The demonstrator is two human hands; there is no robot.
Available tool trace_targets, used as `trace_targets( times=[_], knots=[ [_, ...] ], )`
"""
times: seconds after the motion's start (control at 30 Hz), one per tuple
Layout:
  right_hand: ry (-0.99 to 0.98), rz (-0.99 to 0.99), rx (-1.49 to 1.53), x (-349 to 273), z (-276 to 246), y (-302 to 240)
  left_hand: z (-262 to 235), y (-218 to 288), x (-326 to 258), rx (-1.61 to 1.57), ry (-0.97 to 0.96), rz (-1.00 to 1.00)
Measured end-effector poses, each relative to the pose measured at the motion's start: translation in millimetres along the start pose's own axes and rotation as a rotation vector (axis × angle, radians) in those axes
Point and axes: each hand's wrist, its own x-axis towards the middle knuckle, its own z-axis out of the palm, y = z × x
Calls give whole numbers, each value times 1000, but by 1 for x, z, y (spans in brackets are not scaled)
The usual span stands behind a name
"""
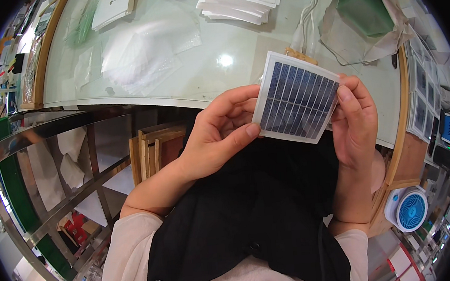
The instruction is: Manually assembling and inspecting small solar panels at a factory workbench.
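Note:
A small square solar panel (298,99), dark blue with thin pale lines and a white border, is held up tilted in front of my body near the table's front edge. My left hand (232,120) grips its left side, the thumb on the lower left corner and the other fingers partly behind it. At the upper right corner my right hand (355,110) pinches the edge between thumb and fingers. Both hands are closed on the panel, and its back is hidden from me.
Clear plastic bags (147,54) lie on the pale tabletop (215,80). Stacked white sheets (240,1) and a white box (113,7) sit farther back. A paper-lined container with something green (365,10) stands at the right. A blue-and-white fan (411,209) is low right.

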Motion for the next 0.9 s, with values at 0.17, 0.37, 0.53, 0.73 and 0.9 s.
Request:
trace_targets(
  times=[0.17, 0.37, 0.53, 0.73, 0.9],
  knots=[
    [-10, -6, 15, 0, 0, -1, 2, -1, 1, -9, -9, -2],
    [52, -14, 2, 2, -2, 2, 5, -1, 4, -30, 26, -5],
    [54, -42, -32, 1, -2, 7, 1, -2, 4, 20, 46, -47],
    [103, -88, -286, -3, -7, 24, -3, -7, 7, 52, 114, -164],
    [129, -80, -360, -3, -9, 27, 0, -4, 9, 66, 149, -206]
  ],
)
